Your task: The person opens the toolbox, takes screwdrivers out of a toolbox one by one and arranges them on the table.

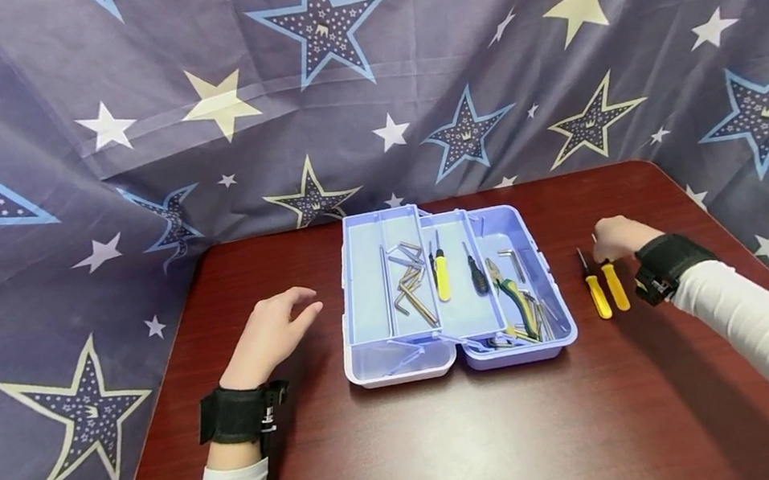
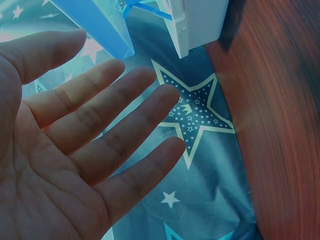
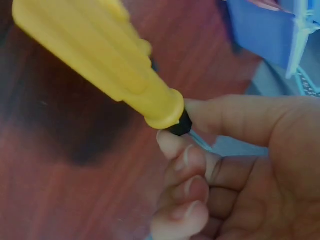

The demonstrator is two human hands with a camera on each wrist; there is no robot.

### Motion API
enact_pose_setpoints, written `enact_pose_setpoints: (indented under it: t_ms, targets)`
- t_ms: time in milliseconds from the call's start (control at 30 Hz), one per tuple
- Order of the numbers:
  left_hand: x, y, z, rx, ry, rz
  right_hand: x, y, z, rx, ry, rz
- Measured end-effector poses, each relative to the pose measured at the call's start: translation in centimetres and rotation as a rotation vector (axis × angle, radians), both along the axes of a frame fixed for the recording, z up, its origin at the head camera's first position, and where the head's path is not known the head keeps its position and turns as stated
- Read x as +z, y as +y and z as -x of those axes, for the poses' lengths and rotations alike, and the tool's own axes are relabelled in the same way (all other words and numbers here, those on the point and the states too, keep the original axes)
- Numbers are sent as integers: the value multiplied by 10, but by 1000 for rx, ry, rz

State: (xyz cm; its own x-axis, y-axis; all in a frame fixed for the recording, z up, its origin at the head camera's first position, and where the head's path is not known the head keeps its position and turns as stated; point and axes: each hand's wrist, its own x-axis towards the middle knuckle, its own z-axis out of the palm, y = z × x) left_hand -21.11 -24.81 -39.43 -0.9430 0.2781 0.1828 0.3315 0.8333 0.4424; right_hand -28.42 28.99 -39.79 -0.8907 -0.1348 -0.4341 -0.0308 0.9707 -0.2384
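Note:
My right hand [image 1: 617, 236] pinches a yellow-handled screwdriver [image 3: 95, 55] at its black collar, between thumb and fingertips, with the handle pointing back toward me. Just left of it a second yellow-handled screwdriver [image 1: 600, 297] lies on the table. Over the table's left side, my left hand [image 1: 271, 332] is held apart from the toolbox, fingers loosely extended; the left wrist view shows its bare palm [image 2: 45, 185]. Between the hands stands an unfolded lilac toolbox [image 1: 520, 353], its trays spread out to the left.
Several hex keys [image 1: 410, 277] lie in the left tray. The middle tray holds a yellow screwdriver [image 1: 442, 277] and a black screwdriver [image 1: 477, 275]. Green-handled pliers [image 1: 519, 305] sit in the deep box. A star-patterned curtain [image 1: 371, 136] hangs behind the dark red table [image 1: 499, 444].

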Motion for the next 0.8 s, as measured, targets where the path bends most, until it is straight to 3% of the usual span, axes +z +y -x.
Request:
enact_pose_setpoints:
  t_ms: [467, 800]
  targets:
    - [0, -2, -1, -7, -3, -7, -31, 9, -7, -28, -58, 29]
    - [1, -2, -2, 2, 15, -16, -27, 9, -11, -71, -26, 83]
